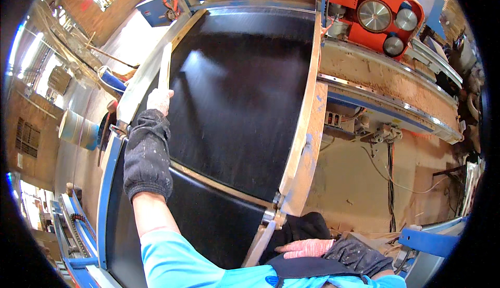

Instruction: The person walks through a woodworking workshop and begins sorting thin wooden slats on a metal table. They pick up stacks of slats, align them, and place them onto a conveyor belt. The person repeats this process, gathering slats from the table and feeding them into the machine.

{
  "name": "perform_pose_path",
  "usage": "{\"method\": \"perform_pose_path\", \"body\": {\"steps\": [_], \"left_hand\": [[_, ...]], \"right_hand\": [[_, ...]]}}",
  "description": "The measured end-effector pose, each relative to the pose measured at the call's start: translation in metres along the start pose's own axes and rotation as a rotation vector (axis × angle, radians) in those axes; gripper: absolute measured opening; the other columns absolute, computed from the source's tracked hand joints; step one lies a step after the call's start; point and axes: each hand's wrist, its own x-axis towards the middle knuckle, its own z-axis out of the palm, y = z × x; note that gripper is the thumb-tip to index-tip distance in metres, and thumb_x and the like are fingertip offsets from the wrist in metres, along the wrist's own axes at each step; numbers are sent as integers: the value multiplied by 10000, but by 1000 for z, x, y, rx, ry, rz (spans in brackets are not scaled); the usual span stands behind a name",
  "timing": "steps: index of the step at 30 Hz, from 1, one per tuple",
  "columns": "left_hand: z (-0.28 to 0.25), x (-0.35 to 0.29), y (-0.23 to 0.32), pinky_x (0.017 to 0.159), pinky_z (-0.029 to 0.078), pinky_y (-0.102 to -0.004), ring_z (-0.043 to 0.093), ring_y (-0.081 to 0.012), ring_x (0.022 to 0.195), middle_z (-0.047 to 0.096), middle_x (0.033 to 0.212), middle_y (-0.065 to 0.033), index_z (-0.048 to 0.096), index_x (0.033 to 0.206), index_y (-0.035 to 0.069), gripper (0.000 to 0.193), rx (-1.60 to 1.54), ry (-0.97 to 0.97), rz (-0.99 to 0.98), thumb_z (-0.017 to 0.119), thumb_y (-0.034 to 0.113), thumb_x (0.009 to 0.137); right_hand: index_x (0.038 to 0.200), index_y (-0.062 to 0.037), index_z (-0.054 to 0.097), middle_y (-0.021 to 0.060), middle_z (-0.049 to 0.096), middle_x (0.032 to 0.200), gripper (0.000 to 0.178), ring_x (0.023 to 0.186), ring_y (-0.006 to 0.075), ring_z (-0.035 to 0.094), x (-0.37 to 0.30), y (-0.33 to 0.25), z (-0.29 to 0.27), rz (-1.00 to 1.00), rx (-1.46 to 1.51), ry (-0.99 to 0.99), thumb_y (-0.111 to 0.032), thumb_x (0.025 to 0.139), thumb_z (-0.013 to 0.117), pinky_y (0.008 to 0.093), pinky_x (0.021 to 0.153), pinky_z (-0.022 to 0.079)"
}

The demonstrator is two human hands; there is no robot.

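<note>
My left hand [160, 101], in a pale work glove with a dark sleeve cover, reaches out over the left side of a machine bed. Its fingers are closed round the near end of a thin pale wooden strip [165, 66], which points away from me along the left rail. Under and beside it spreads the black conveyor belt [245, 105], which carries a glossy patch of light. My right hand [307, 248], in a pinkish glove, rests low by my waist next to the belt's near right corner. Its fingers stretch leftward and appear to hold nothing.
A red housing with round saw blades [375, 15] stands at the far right. Beside the belt runs a dusty machine rail [380, 100], with hanging cables [390, 184] below. A roller gap [221, 185] crosses the belt. A white barrel [77, 129] stands on the left floor.
</note>
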Motion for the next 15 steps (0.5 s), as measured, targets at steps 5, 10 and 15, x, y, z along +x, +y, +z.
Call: {"method": "perform_pose_path", "body": {"steps": [5, 10, 15], "left_hand": [[31, 48, 43, 948, 569, -421, 753, -345, 1073, 784, 1103, -247, 770, 1149, -53, 523, 232, -19, -13, 825, 385, 870], [43, 57, 73, 969, 568, -434, 750, -369, 1084, 785, 1103, -241, 777, 1145, -41, 524, 352, -15, 54, 809, 404, 871], [40, 86, 33, 924, 574, -432, 759, -348, 1048, 784, 1087, -247, 773, 1147, -51, 491, 361, -67, 47, 809, 356, 875]], "right_hand": [[1666, -28, 373, 203, 380, 1719, 835, 1599, 368, 337, 4, -42, -11, 116, 181, 31, -614, 1088, 512, 467, 1335, 243], [1659, 35, 339, 246, 304, 1740, 931, 1614, 378, 297, 21, -47, -8, 142, 359, 38, -655, 1061, 523, 466, 1348, 210], [1658, 33, 341, 233, 336, 1727, 922, 1613, 360, 301, 30, -44, -8, 148, 385, 24, -645, 1061, 529, 444, 1350, 201]]}}
